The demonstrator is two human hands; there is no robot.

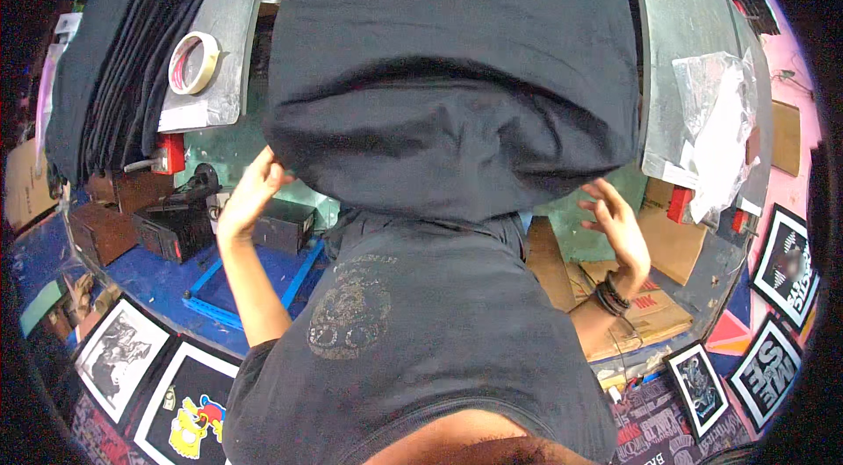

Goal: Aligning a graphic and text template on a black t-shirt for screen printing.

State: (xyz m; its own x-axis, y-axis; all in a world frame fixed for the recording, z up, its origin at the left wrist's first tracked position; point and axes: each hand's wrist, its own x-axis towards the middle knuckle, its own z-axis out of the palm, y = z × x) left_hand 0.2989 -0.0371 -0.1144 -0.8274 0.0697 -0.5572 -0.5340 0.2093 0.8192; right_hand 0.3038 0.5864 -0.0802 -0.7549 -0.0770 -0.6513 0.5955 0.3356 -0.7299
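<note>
A black garment (457,17), which looks like a T-shirt, lies stretched flat and wide in front of me. Its near part (421,149) hangs in loose folds towards my body. Beside the left corner of these folds is my left hand (253,193), fingers extended and the fingertips at or very near the cloth. At the right corner my right hand (617,223) has its fingers spread and slightly curled, just below the cloth edge. Neither hand visibly grips anything. Whatever supports the garment is hidden beneath it.
Grey boards flank the garment: the left one (230,35) carries a tape roll (195,63) beside a stack of black garments (132,52), the right one (685,0) a clear plastic bag (716,114). Lower down are dark boxes (162,232), a blue frame (215,311) and flattened cardboard (654,316).
</note>
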